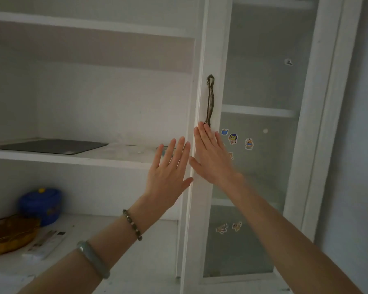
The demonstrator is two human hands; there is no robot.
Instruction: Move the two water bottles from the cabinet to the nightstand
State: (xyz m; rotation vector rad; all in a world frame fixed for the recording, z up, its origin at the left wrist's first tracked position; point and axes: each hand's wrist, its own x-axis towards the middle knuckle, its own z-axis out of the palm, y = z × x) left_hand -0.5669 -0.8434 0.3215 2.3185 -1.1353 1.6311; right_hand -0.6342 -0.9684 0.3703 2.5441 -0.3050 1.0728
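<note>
Both grips are fully open and hold nothing. The right hand (214, 158) lies flat on the white frame of the cabinet door (261, 145), its fingertips (200, 126) just below the lower end of the handle (210, 100). The handle stands upright, its long axis vertical, and it lies above this hand. The left hand (168, 168) is spread in front of the open shelf (72, 157), just beside the door's left edge, with the thumb near that edge. It does not clearly touch anything.

No water bottle can be seen, neither on the open shelves nor behind the frosted glass. Probably the bottles are behind the door, so the right hand, being nearer, would move up to the handle and pull.
</note>
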